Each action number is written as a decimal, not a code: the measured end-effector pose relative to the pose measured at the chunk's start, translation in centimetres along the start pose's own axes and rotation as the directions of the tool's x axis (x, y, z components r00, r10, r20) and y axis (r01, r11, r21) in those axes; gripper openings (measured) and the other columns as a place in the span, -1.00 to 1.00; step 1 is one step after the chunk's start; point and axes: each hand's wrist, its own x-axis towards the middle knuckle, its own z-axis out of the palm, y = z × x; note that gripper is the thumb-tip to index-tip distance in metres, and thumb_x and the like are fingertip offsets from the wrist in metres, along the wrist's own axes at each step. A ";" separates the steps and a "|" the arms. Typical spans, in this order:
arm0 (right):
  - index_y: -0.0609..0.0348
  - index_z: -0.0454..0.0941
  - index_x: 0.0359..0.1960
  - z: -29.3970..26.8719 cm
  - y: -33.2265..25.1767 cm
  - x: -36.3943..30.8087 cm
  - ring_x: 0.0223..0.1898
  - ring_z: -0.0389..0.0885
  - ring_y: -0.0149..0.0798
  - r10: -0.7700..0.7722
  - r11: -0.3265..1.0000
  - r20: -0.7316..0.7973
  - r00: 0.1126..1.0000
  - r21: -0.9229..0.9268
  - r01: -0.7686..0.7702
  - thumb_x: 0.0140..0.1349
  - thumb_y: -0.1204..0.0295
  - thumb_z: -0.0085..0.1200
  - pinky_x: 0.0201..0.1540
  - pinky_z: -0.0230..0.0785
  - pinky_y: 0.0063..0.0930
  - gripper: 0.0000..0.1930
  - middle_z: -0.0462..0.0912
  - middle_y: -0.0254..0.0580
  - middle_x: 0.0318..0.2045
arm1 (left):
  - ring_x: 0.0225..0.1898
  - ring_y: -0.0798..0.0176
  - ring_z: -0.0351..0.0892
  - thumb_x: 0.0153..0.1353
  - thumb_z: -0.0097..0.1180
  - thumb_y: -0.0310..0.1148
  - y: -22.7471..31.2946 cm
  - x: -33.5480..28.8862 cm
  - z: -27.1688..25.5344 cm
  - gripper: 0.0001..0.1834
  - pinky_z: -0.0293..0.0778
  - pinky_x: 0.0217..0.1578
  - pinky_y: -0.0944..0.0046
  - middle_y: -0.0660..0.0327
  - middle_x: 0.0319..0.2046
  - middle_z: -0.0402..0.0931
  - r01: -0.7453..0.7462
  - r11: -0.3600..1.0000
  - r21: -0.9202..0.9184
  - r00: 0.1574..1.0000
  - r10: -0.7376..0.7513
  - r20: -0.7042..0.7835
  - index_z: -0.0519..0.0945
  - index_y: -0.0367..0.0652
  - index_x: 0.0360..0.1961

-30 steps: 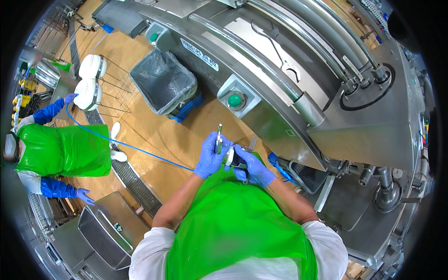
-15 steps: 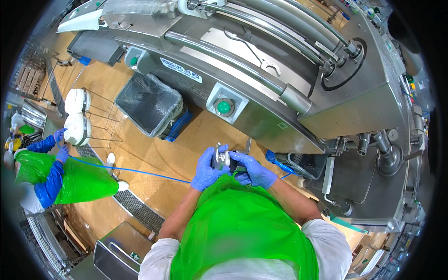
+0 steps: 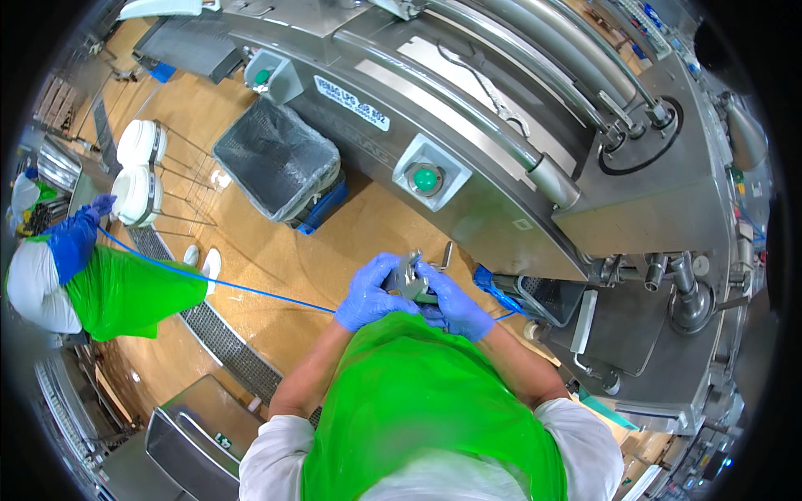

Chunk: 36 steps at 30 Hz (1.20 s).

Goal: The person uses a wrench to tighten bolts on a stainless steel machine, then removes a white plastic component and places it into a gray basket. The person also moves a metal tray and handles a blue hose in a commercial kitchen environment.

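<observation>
Just beyond the top of my green apron [image 3: 426,376], both gloved hands meet around a shiny metal machine part [image 3: 410,279]. Its exact kind is hard to make out. Closed on its left side is my left hand [image 3: 370,296], thumb and fingers against the metal. My right hand [image 3: 458,305] grips it from the right, with the fingertips partly out of sight behind it. A dark green or black piece shows low between the hands; whether it belongs to the part I cannot tell.
A large steel machine [image 3: 501,225] with a green button [image 3: 425,178] spans the far side. A lined bin [image 3: 280,159] stands before it. At left, a co-worker in a green apron [image 3: 134,288] is beside white round containers [image 3: 136,194]. A blue hose [image 3: 217,285] crosses the floor.
The metal part has been turned in my hands and shows a different side. My view has shifted slightly left. The co-worker's arms and body have changed position.
</observation>
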 end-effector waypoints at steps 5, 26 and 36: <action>0.03 0.41 -0.22 0.7 0.5 0.4 -0.76 0.22 -0.57 -0.167 0.970 0.032 0.985 -0.176 0.170 0.35 -0.04 -0.15 -0.79 -0.03 -0.67 -0.62 0.43 -0.33 -0.58 | -0.54 0.44 0.34 0.05 0.03 0.40 0.9 0.8 -1.0 -0.31 0.29 -0.53 0.40 0.34 -0.52 0.37 -0.175 0.813 -0.555 0.925 -0.058 -0.376 0.41 -0.10 -0.30; 0.30 0.32 -0.05 3.9 -1.1 -1.1 -0.23 0.62 0.13 -0.373 0.246 0.052 0.926 -0.957 0.153 0.08 -0.06 0.18 -0.18 0.43 -0.14 -0.33 0.59 0.15 -0.28 | -0.74 0.44 0.07 0.22 -0.32 0.40 4.6 4.3 -3.3 -0.38 -0.01 -0.75 0.38 0.41 -0.69 0.10 -0.136 0.410 -0.902 0.901 -0.327 -0.285 0.29 0.04 -0.49; 0.32 0.30 0.03 5.1 -2.1 -1.1 -0.22 0.61 0.23 -0.409 0.171 0.179 0.895 -0.948 0.268 0.08 -0.09 0.17 -0.20 0.44 -0.06 -0.27 0.59 0.24 -0.25 | -0.76 0.43 0.05 0.10 -0.19 0.47 4.2 3.9 -5.5 -0.34 -0.04 -0.78 0.39 0.42 -0.73 0.07 -0.214 0.226 -0.950 0.896 -0.341 -0.283 0.32 0.06 -0.58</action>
